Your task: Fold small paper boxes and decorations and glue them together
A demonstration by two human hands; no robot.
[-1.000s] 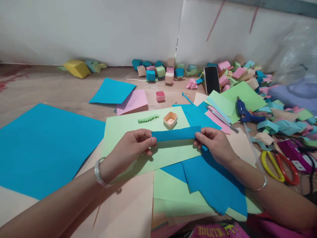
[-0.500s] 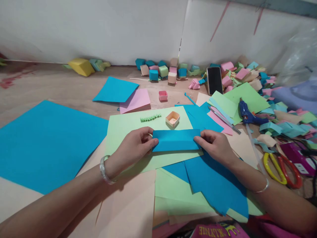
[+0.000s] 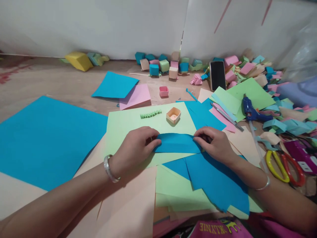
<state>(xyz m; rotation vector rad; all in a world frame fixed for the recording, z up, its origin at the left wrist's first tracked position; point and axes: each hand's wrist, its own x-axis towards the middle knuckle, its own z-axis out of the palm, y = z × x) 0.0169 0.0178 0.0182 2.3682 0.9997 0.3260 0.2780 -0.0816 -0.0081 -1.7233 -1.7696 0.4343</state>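
Head camera — I'm watching the left hand (image 3: 135, 145) and the right hand (image 3: 215, 144) pinching opposite ends of a blue paper strip (image 3: 177, 143), holding it over a green sheet (image 3: 123, 125) — a small peach box (image 3: 173, 120) sitting just beyond.

Yellow letters (image 3: 210, 226) resembling "KLYNIE" stand on a pink item (image 3: 198, 233) at the near edge of the counter (image 3: 44, 77); further lettering cannot be made out. White marks on the purple block (image 3: 294, 152) toward the right edge are unreadable.
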